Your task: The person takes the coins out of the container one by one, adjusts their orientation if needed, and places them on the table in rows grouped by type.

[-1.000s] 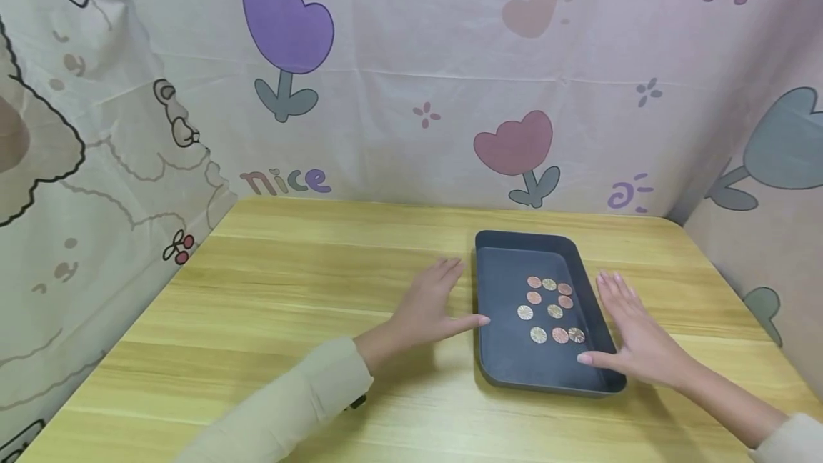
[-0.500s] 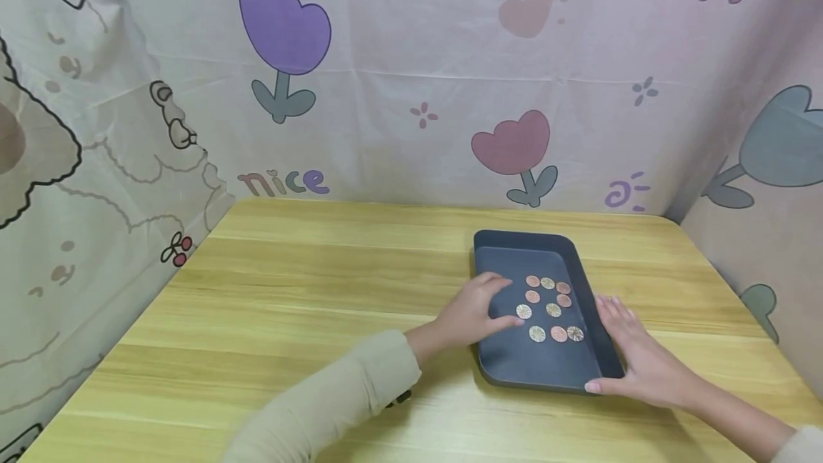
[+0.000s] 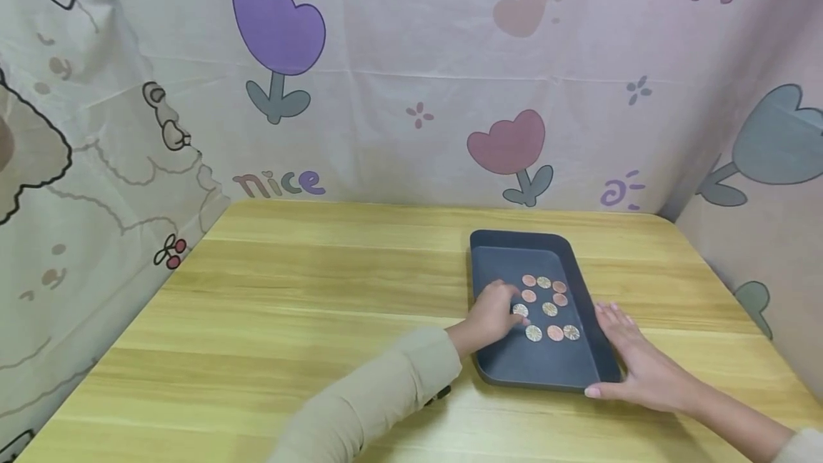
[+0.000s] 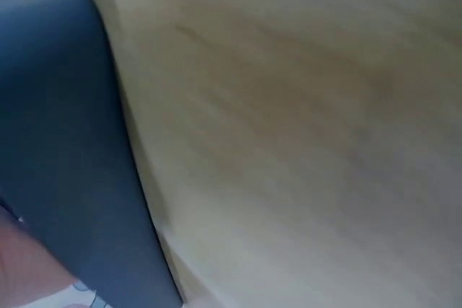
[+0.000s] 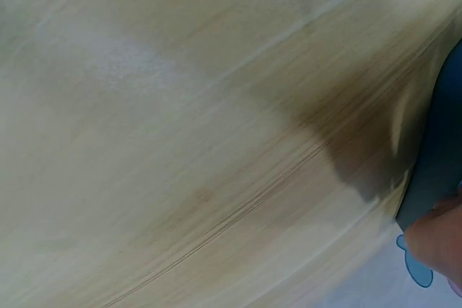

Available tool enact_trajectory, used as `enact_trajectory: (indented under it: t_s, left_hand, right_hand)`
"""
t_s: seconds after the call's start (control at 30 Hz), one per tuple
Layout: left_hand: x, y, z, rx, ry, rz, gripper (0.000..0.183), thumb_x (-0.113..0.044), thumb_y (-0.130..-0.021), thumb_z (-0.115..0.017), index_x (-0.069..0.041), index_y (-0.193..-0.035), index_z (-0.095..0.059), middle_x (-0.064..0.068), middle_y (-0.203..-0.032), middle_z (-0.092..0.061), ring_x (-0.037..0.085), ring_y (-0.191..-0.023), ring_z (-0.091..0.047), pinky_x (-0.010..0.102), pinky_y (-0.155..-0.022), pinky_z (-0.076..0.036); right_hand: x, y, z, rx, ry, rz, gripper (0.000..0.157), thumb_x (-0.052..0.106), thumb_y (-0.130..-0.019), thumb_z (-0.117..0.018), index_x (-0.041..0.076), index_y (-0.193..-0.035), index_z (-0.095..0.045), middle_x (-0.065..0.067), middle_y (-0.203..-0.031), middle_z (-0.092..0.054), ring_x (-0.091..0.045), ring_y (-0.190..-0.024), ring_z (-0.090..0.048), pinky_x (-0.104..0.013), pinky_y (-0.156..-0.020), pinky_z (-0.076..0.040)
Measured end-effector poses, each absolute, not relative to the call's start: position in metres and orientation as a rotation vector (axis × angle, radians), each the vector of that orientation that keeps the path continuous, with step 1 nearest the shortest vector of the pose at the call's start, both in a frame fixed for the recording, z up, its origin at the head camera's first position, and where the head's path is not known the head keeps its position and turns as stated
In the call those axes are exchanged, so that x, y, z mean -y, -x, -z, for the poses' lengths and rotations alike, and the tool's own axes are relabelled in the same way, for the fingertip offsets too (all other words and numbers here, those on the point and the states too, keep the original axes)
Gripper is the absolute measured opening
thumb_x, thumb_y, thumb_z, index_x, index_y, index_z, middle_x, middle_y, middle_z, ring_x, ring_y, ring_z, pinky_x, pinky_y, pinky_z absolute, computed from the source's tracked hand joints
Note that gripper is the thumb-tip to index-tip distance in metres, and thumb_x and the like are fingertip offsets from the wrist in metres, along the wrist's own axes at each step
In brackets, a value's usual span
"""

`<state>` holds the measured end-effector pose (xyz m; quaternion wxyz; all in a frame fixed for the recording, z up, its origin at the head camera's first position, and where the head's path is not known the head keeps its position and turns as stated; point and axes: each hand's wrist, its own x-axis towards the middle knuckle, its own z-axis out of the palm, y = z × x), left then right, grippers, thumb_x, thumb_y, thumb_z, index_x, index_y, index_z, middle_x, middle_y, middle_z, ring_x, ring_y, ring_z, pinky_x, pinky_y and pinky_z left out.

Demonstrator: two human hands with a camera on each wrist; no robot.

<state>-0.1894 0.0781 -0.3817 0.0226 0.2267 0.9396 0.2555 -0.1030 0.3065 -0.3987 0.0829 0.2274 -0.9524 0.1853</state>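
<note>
A dark rectangular tray lies on the table with several copper- and brass-coloured coins flat on its floor. Over the tray's left side reaches my left hand, its thumb and bent fingers on either side of a pale coin, with a gap still visible between them. At the tray's near right corner, my right hand rests against the outer wall, fingers straight and thumb by the front edge. The left wrist view catches the tray wall and a bit of hand; the right wrist view shows the tray's edge and a fingertip.
The tray stands on the right part of a light wooden table. A patterned cloth with tulips and lettering hangs behind and at both sides of the table. A small dark object shows beneath the left sleeve.
My left hand has moved right, from beside the tray to over the coins, and its fingers have drawn closer together. My right hand has come to rest on the tray's corner. The coins keep their arrangement.
</note>
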Motion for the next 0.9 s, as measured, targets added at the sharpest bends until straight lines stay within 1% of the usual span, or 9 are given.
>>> enact_trajectory:
  t_s: [0.1,0.23,0.4,0.7,0.8,0.9]
  left_hand:
    - [-0.085,0.189,0.385,-2.923,-0.59,-0.813,0.038,-0.025,-0.069,-0.076,-0.009,-0.102,-0.067,0.0,-0.096,-0.065,0.011,-0.09,-0.056,0.018,-0.079,-0.045]
    - [-0.091,0.19,0.389,-2.903,-0.447,-0.923,0.032,-0.02,-0.07,-0.076,-0.007,-0.097,-0.067,0.002,-0.094,-0.064,0.015,-0.094,-0.056,0.021,-0.082,-0.044]
    - [-0.094,0.19,0.393,-2.895,-0.34,-1.02,0.024,-0.017,-0.073,-0.074,-0.005,-0.091,-0.066,0.004,-0.088,-0.06,0.017,-0.091,-0.055,0.022,-0.079,-0.045]
    - [-0.097,0.189,0.395,-2.975,-0.323,-0.966,0.016,-0.018,-0.072,-0.075,-0.008,-0.08,-0.065,0.001,-0.079,-0.057,0.015,-0.083,-0.055,0.021,-0.074,-0.044]
    - [-0.097,0.19,0.395,-2.996,-0.34,-0.922,0.016,-0.018,-0.071,-0.075,-0.008,-0.078,-0.066,0.001,-0.078,-0.058,0.014,-0.081,-0.055,0.021,-0.073,-0.044]
    - [-0.096,0.19,0.395,-2.994,-0.344,-0.906,0.016,-0.018,-0.069,-0.077,-0.008,-0.075,-0.067,0.0,-0.076,-0.06,0.013,-0.079,-0.056,0.02,-0.071,-0.044]
  right_hand:
    - [-0.306,0.103,0.398,2.852,-0.675,-0.553,0.115,0.046,-0.059,-0.078,-0.004,-0.141,-0.015,-0.03,-0.145,-0.017,0.003,-0.135,0.014,-0.003,-0.101,0.012]
    - [-0.306,0.102,0.398,2.861,-0.67,-0.557,0.115,0.045,-0.059,-0.078,-0.004,-0.142,-0.014,-0.031,-0.144,-0.018,0.003,-0.135,0.014,-0.003,-0.1,0.012]
    - [-0.307,0.103,0.398,2.867,-0.678,-0.558,0.114,0.045,-0.06,-0.077,-0.004,-0.142,-0.014,-0.03,-0.145,-0.016,0.003,-0.135,0.014,-0.002,-0.101,0.012]
    - [-0.308,0.103,0.397,2.88,-0.668,-0.568,0.115,0.045,-0.061,-0.077,-0.004,-0.142,-0.013,-0.03,-0.145,-0.017,-0.001,-0.137,0.013,-0.002,-0.1,0.012]
    - [-0.308,0.103,0.397,2.892,-0.662,-0.574,0.115,0.045,-0.061,-0.077,-0.004,-0.142,-0.012,-0.03,-0.145,-0.017,-0.005,-0.138,0.012,-0.001,-0.099,0.013]
    - [-0.308,0.102,0.397,2.896,-0.66,-0.57,0.115,0.046,-0.061,-0.077,-0.004,-0.142,-0.013,-0.031,-0.144,-0.017,-0.006,-0.138,0.012,-0.001,-0.099,0.013]
